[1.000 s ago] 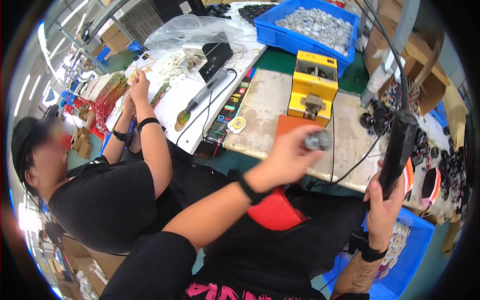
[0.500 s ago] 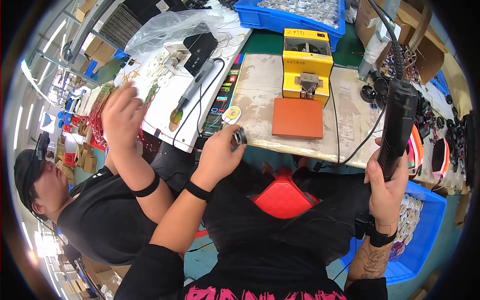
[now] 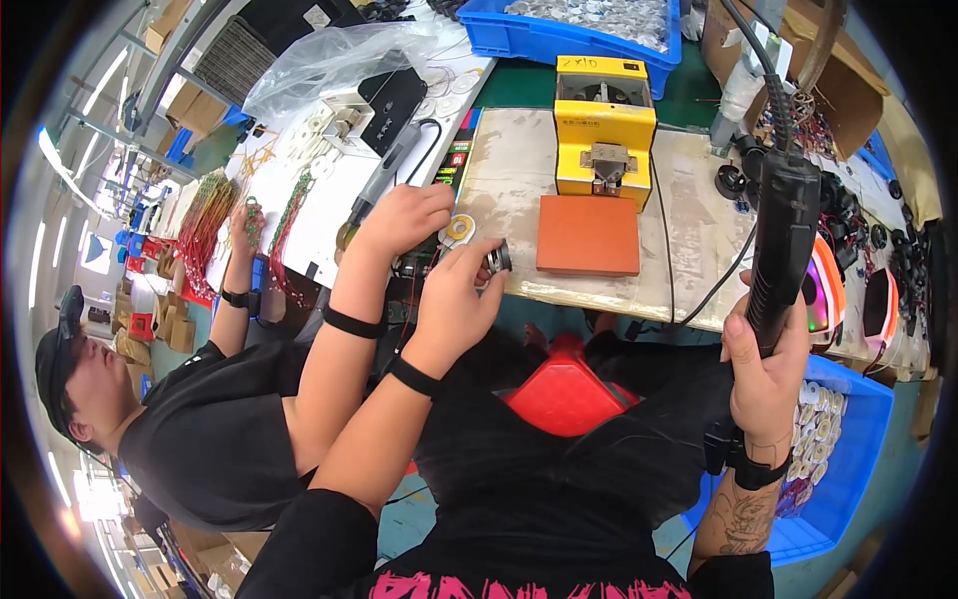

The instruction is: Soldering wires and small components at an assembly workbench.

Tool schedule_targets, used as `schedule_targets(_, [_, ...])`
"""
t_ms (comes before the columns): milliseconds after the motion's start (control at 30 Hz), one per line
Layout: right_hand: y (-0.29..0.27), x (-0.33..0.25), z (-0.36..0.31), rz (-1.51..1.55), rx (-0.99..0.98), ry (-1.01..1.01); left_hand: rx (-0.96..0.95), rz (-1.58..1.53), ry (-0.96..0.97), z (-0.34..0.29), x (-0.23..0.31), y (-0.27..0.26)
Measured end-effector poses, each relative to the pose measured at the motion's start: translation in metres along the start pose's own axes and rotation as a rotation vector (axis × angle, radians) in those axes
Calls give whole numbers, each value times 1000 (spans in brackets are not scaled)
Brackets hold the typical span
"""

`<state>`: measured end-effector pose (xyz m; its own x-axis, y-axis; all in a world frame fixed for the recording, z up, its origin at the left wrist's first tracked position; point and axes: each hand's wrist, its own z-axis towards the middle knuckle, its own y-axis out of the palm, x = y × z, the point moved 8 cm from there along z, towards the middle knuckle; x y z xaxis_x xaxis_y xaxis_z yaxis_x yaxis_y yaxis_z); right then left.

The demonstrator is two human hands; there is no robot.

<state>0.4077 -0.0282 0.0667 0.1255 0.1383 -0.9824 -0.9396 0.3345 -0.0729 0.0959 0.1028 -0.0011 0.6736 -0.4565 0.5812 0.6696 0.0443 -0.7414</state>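
My left hand [image 3: 464, 299] pinches a small round black-and-silver part [image 3: 497, 260] at the table's near edge, left of an orange-brown block [image 3: 588, 235]. In my right hand [image 3: 768, 364] is a black corded hand tool [image 3: 785, 245], upright with its thick cable running up from the top. Its lower end is hidden by my fingers. A white disc with a yellow ring [image 3: 459, 230] lies beyond my left hand. Close beside it is a co-worker's hand [image 3: 409, 218]. Behind the block stands a yellow machine [image 3: 604, 130] with a metal clamp on its front.
The co-worker's other hand [image 3: 243, 228] holds a small green piece. A grey-handled tool [image 3: 384, 180] lies on the white table [image 3: 299, 230]. Blue bins stand behind [image 3: 569, 45] and at lower right [image 3: 848, 499]. A red stool [image 3: 567, 394] is below.
My left hand has moved slightly right and nearer the block with the round part. The co-worker's near hand has come right, down to the white disc. My right hand has hardly moved.
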Motion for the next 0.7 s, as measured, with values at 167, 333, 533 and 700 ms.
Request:
schedule_targets(167, [2, 0, 0, 4, -16, -1, 38, 43, -61, 16, -24, 1])
schedule_targets(333, [1, 0, -2, -2, -1, -9, 68, 81, -8, 39, -32, 7])
schedule_targets(533, [2, -3, -1, -7, -7, -6, 123, 58, -42, 63, -38, 1])
schedule_targets(700, [0, 2, -1, -5, -3, 4, 246, -296, -99, 79, -28, -8])
